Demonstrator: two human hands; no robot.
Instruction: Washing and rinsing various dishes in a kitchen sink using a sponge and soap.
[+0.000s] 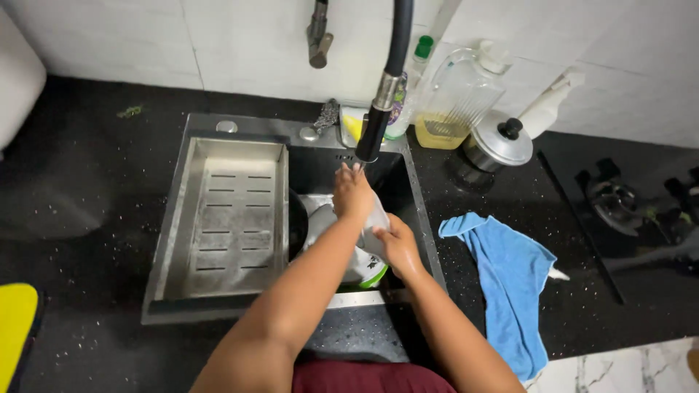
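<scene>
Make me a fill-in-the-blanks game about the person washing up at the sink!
1. Both hands, the left hand and the right hand, are over the ____.
2. The cloth lying on the counter beside the sink is ____.
3. The metal drain tray sits in the ____ half of the sink.
4. The black faucet hose hangs right above the ____ hand.

Missing words: sink; blue; left; left

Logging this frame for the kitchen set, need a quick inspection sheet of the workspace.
Surface: black speckled counter, crumbs scattered.
Job's things: white bowl with green rim held in the sink under the black tap.
Clutter: blue cloth, oil jug, lidded steel pot, slotted metal tray.
Grippers: left hand on the bowl under the spout; right hand gripping the bowl.
Cables: nothing seen.
Surroundings: white tiled wall, hob at right.
</scene>
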